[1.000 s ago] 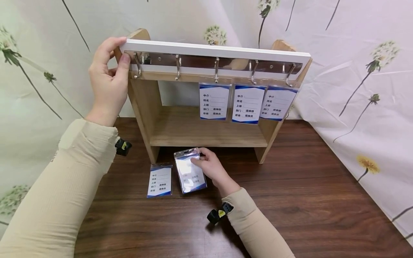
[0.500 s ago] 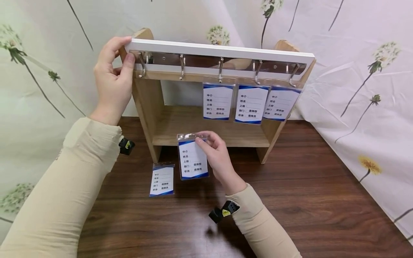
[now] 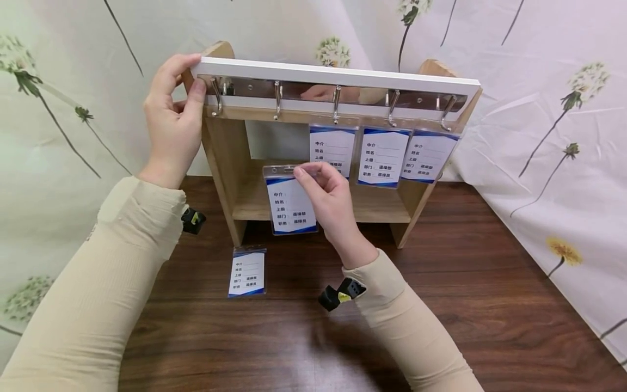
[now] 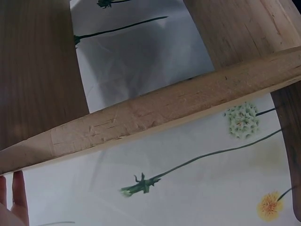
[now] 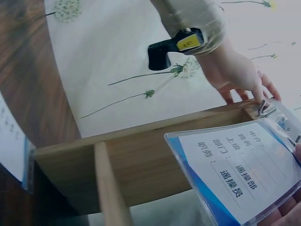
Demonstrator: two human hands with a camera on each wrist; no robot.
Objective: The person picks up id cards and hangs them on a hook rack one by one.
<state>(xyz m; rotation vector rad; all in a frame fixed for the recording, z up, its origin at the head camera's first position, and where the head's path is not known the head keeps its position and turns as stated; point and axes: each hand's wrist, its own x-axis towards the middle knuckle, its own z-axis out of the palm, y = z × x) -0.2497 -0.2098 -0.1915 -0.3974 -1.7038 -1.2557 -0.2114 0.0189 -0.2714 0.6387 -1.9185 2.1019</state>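
Note:
My right hand (image 3: 329,200) pinches a clear badge holder (image 3: 289,204) by its top right edge, in front of the wooden rack's lower shelf. Its white card has blue corners and printed text, seen large in the right wrist view as the badge holder (image 5: 240,169). My left hand (image 3: 173,117) grips the left end of the white hook board (image 3: 333,69), thumb in front and fingers over the top. Another badge holder (image 3: 247,273) lies on the table at the rack's left foot. Three more, such as the middle badge holder (image 3: 384,158), hang from the right-hand hooks.
The two left hooks, the outer hook (image 3: 215,98) and its neighbour hook (image 3: 277,100), bear nothing. The wooden rack (image 3: 222,163) stands on a dark wood table (image 3: 274,337). A flower-printed cloth (image 3: 539,136) covers the wall behind and the right side.
My right hand has lifted the badge holder off the table and raised it up to the shelf's height, turning it to face me. The left hand keeps its grip on the board.

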